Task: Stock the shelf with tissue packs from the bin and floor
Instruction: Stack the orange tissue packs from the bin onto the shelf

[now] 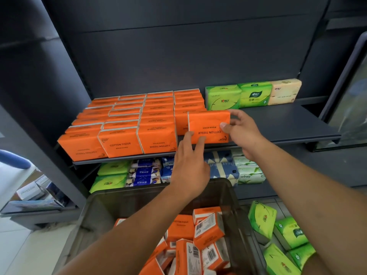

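The right grip (242, 132) grasps the orange tissue pack (208, 127) by its 3 o'clock end, thumb on the front face and fingers curled over the top corner; the left grip (190, 165) is released, its straight fingertips (200, 140) touching the pack's lower edge at about 7 o'clock. The pack stands upright between the two, at the front of the upper shelf (278, 126), just beside the orange rows (129, 124) at its 9 o'clock; whether its base rests on the shelf I cannot tell. Its face reads "COTTON TISSUE" upside down, with smaller print too fine to read; the front packs of the rows carry the same words, one the right way up and the others inverted.

At 1 o'clock, against the back panel, stand two green shelf packs (222, 97) and a beige pack (284, 92), touching side by side; their logos are too small to read. At 6 o'clock the lower shelf holds blue packs (145, 173) with white writing and a pale pack (250, 173) marked "winey". Nearer, also at 6 o'clock, the dark bin (158, 195) holds jumbled loose orange packs (198, 235) with barcodes showing; at 5 o'clock, floor packs (286, 235) in green lie just beside the bin.
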Action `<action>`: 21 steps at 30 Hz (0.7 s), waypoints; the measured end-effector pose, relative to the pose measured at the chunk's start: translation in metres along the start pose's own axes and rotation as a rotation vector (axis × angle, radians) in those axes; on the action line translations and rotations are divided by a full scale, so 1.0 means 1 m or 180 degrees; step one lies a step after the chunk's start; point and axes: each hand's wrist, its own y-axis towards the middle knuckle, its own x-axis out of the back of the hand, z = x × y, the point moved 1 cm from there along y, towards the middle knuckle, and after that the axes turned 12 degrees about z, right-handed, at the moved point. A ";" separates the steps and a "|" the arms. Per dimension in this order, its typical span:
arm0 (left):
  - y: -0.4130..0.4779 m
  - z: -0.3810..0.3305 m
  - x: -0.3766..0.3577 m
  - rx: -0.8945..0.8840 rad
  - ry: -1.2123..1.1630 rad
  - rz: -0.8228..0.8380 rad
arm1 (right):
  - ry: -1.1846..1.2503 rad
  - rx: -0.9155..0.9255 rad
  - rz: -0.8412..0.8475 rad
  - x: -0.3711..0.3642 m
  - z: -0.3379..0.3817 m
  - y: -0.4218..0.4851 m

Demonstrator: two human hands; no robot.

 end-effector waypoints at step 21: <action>0.059 0.018 -0.034 0.0447 0.0198 0.0395 | -0.0325 0.0078 0.0023 -0.027 -0.043 0.059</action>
